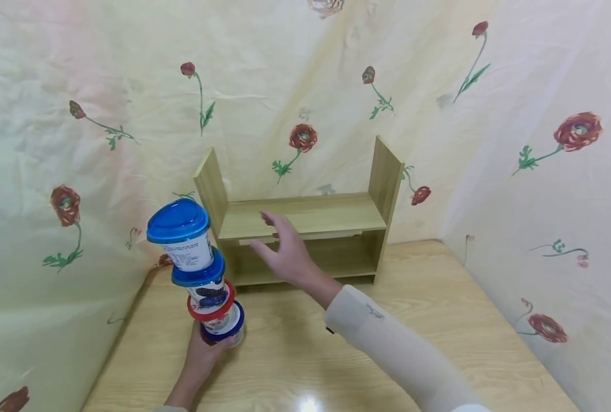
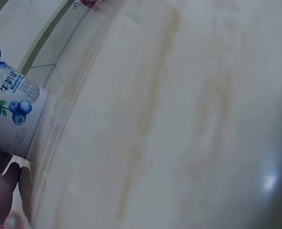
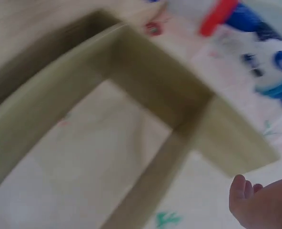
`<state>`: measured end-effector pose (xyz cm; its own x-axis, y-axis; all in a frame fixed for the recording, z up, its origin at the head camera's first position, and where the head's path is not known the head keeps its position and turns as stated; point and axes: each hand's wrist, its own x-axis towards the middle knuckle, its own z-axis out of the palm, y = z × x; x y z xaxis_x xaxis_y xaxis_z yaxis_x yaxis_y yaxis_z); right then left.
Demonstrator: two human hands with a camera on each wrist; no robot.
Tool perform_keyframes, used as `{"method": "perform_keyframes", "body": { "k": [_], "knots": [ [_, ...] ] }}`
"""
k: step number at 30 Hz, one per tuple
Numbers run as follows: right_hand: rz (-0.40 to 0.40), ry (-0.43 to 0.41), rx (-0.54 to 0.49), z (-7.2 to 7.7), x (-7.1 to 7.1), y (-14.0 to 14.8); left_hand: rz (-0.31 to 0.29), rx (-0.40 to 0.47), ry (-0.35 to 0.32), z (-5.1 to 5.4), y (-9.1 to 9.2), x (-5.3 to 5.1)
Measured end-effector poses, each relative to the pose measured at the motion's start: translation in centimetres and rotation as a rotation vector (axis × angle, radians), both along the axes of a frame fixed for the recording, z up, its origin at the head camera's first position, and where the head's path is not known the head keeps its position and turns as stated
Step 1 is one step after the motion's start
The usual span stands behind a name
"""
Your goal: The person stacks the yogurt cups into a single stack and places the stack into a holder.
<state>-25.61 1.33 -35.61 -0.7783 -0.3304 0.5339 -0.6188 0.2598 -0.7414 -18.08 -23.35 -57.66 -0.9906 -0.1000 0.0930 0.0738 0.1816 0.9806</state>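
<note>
On the left of the head view leans a stack of several lidded plastic tubs. At its top is a tub with a bright blue lid (image 1: 178, 220), above a second blue-lidded tub (image 1: 199, 274). Below these come a red-lidded tub (image 1: 211, 303) and a bottom tub with a dark blue lid (image 1: 235, 326). My left hand (image 1: 202, 352) grips the bottom tub. The left wrist view has a tub printed with blueberries (image 2: 12, 105) above the hand's fingers (image 2: 0, 164). My right hand (image 1: 292, 254), fingers apart and holding nothing, hovers before the shelf, right of the stack.
A two-tier wooden shelf (image 1: 305, 212) stands on the wood-grain table (image 1: 413, 320) against the back. Its upright side panels (image 1: 382, 177) rise above the upper board. Flower-printed cloth (image 1: 264, 86) covers the walls behind and beside the table. The right wrist view is blurred.
</note>
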Motion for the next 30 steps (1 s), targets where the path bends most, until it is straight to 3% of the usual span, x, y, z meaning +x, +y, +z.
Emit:
{"method": "perform_keyframes", "body": {
  "k": [5,11,15,19,22,25,30],
  "knots": [
    [-0.112,0.033,0.050,-2.1,-1.1,4.1,-0.015,-0.014,0.030,0.6,-0.4,0.1],
    [-0.210,0.170,-0.051,-3.5,-2.3,7.2,-0.005,-0.025,0.033,0.5,-0.9,0.2],
    [-0.310,0.350,-0.099,-3.4,-3.2,9.1,0.013,-0.010,0.038,0.1,-1.0,0.4],
    [-0.466,0.578,-0.093,-3.2,-4.0,11.6,0.004,-0.002,0.040,-0.2,-0.8,0.2],
    [-0.573,0.675,-0.120,-3.0,-4.6,13.7,-0.004,0.003,0.031,-0.1,-0.5,0.1],
    [-0.657,0.686,-0.160,-3.0,-5.1,15.6,-0.015,0.009,0.014,0.0,-0.4,0.0],
    [-0.733,0.522,-0.160,-3.8,-5.6,18.0,-0.027,0.023,0.006,0.0,-0.4,-0.1]
  ]
}}
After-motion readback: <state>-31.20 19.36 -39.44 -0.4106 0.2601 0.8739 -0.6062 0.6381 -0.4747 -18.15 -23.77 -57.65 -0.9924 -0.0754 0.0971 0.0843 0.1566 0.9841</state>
